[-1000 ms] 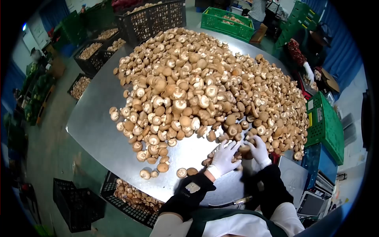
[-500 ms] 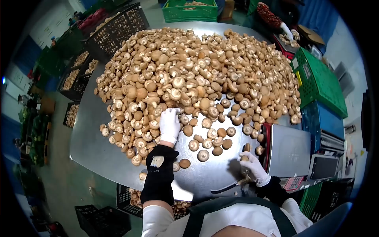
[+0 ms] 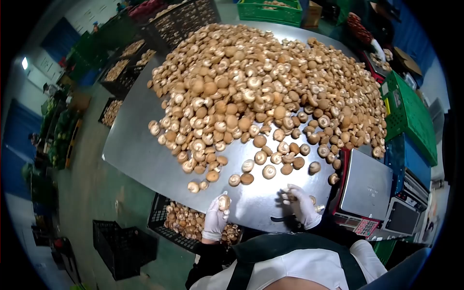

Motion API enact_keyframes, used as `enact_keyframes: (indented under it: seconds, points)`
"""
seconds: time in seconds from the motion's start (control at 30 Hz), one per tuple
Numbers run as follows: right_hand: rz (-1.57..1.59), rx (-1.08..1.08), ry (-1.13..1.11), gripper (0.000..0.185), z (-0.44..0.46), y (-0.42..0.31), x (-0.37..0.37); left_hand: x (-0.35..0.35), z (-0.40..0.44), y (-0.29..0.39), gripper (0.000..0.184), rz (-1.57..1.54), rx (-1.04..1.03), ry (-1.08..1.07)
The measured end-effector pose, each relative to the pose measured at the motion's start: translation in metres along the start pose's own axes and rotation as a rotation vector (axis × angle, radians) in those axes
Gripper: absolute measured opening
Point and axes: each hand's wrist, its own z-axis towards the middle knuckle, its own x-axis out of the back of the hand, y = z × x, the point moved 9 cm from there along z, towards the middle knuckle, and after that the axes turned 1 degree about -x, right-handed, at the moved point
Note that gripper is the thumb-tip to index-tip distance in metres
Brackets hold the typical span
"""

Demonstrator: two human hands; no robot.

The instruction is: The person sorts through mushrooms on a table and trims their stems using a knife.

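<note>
My left hand [image 3: 216,221] is closed on a brown-capped mushroom [image 3: 224,202], just off the near edge of the metal table [image 3: 145,162] and above a black crate of mushrooms [image 3: 181,220]. My right hand [image 3: 303,209], in a white glove like the left, is over the near right of the table. Its fingers are wrapped round a knife [image 3: 279,219], whose dark curved blade points left. A mushroom [image 3: 290,197] shows by those fingertips; whether it is gripped is hard to make out. A large heap of mushrooms [image 3: 227,92] covers the far part of the table, with several loose ones before it.
A scale [image 3: 365,183] stands right of my right hand, with green [image 3: 411,118] and blue crates behind it. Black crates [image 3: 183,24] and a green crate [image 3: 270,12] lie beyond the table. At far right, another person's gloved hand [image 3: 378,48] is near mushrooms.
My left hand has drawn back from the heap to the near edge, now holding a mushroom. The right hand stays near the scale with the knife. The whole view has shifted.
</note>
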Motion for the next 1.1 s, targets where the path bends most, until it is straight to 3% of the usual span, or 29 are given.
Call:
enact_keyframes:
  seconds: [0.07, 0.1, 0.17, 0.2, 0.23, 0.3, 0.37, 0.43, 0.5, 0.7, 0.77, 0.9, 0.93, 1.1]
  points:
    - [-0.093, -0.115, -0.196, 0.044, -0.013, 0.014, -0.061, 0.022, -0.027, -0.002, 0.035, -0.03, -0.05, 0.075]
    - [-0.607, 0.014, -0.366, 0.058, -0.009, 0.03, -0.07, 0.034, -0.04, 0.003, 0.036, -0.083, -0.092, 0.033]
    - [-0.687, 0.151, -0.691, 0.068, -0.05, 0.025, -0.133, 0.052, -0.064, 0.022, 0.037, -0.161, -0.253, 0.249]
    - [-1.015, 0.314, -0.776, 0.065, -0.053, 0.024, -0.139, 0.07, -0.074, 0.026, 0.037, -0.161, -0.287, 0.28]
    - [-1.013, 0.305, -0.83, 0.059, -0.054, 0.025, -0.141, 0.082, -0.083, 0.029, 0.04, -0.158, -0.301, 0.279]
    - [-1.175, 0.248, -0.743, 0.049, -0.056, 0.009, -0.131, 0.082, -0.104, 0.043, 0.042, -0.205, -0.345, 0.356]
    - [-1.601, 0.38, -0.612, 0.042, -0.045, -0.004, -0.102, 0.093, -0.116, 0.044, 0.041, -0.215, -0.393, 0.348]
    - [-1.803, 0.449, -0.367, 0.039, -0.043, -0.02, -0.059, 0.097, -0.12, 0.041, 0.039, -0.225, -0.44, 0.3]
    - [-2.069, 0.353, -0.363, 0.039, -0.042, -0.017, -0.01, 0.095, -0.123, 0.038, 0.038, -0.286, -0.483, 0.28]
    - [-2.193, 0.579, -0.329, 0.036, -0.046, -0.005, 0.04, 0.074, -0.126, 0.04, 0.05, -0.082, -0.592, 0.27]
    - [-2.171, 0.656, -0.31, 0.031, -0.048, -0.005, 0.037, 0.068, -0.127, 0.047, 0.057, 0.202, -0.674, 0.293]
    - [-2.099, 0.693, -0.306, 0.033, -0.052, -0.007, 0.03, 0.043, -0.125, 0.053, 0.055, 0.464, -0.826, 0.289]
    - [-2.054, 0.685, -0.279, 0.033, -0.055, -0.011, 0.025, 0.031, -0.126, 0.056, 0.064, 0.639, -0.894, 0.308]
    - [-1.893, 0.827, -0.152, 0.028, -0.066, -0.027, 0.004, -0.016, -0.12, 0.062, 0.062, 1.074, -0.966, 0.349]
